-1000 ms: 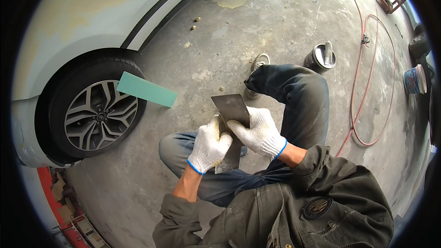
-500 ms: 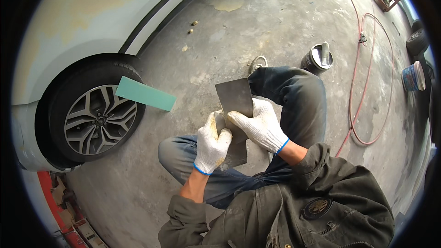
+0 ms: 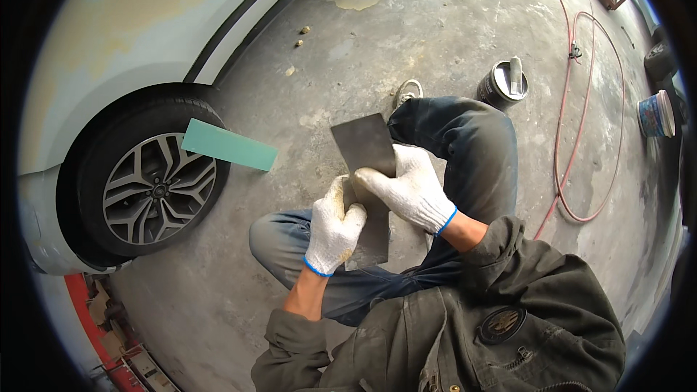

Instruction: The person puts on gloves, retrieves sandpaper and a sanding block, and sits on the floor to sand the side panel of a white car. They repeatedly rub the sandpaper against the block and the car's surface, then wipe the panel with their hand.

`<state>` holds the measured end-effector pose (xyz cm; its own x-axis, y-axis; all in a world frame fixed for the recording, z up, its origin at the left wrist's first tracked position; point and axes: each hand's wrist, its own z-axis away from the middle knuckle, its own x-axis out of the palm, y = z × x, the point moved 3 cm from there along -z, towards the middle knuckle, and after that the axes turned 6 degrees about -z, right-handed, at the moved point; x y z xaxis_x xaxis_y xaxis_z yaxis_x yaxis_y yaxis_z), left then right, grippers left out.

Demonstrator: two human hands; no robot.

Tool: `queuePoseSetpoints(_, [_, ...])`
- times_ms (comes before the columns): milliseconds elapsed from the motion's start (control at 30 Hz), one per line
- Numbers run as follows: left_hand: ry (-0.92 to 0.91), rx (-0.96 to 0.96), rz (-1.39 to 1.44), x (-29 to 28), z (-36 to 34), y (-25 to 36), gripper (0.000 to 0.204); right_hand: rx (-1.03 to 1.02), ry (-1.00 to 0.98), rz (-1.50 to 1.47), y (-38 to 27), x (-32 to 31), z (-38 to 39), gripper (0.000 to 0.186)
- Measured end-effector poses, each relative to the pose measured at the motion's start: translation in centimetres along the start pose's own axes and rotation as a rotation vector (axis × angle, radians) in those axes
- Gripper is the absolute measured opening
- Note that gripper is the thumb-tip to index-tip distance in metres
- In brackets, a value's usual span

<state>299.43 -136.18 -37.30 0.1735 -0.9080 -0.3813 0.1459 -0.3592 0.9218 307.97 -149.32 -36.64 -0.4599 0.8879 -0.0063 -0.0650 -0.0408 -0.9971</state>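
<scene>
A long dark grey strip that looks like sandpaper (image 3: 365, 144) is held in front of me, above my crossed legs. My left hand (image 3: 335, 229), in a white knit glove, grips its lower half with the thumb on the near face. My right hand (image 3: 412, 187), gloved the same way, pinches the middle of the strip, thumb on top and fingers hidden behind. The strip's upper end tilts to the left. A lighter edge shows at its lower end; I cannot tell what it belongs to. To the left, a flat teal board (image 3: 231, 145) overlaps the car's tyre, touched by neither hand.
A pale car body (image 3: 138, 36) with yellowish patches and its wheel (image 3: 160, 189) stand at the left. A black can (image 3: 501, 86) with a light-coloured tool across its top is beyond my right knee. A red hose (image 3: 560, 145) loops on the concrete; a bucket (image 3: 656, 115) stands farther right.
The strip's upper end has swung a little to the left, and my right hand has shifted slightly left and up along with it. My left hand keeps its hold.
</scene>
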Motion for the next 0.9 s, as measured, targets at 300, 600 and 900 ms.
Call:
queuePoseSetpoints(300, [-0.151,-0.026,-0.183,0.1,-0.4,-0.4,0.033,0.027,-0.175,0.102,-0.3,-0.4,-0.2,0.02])
queuePoseSetpoints(600, [-0.135,0.027,-0.233,0.0,-0.7,-0.6,0.03,0.019,-0.123,0.12,-1.3,-0.6,-0.4,0.022])
queuePoseSetpoints(900, [-0.118,0.039,-0.289,-0.1,-0.9,-1.2,0.027,0.011,-0.149,0.151,-0.9,-0.4,-0.2,0.022])
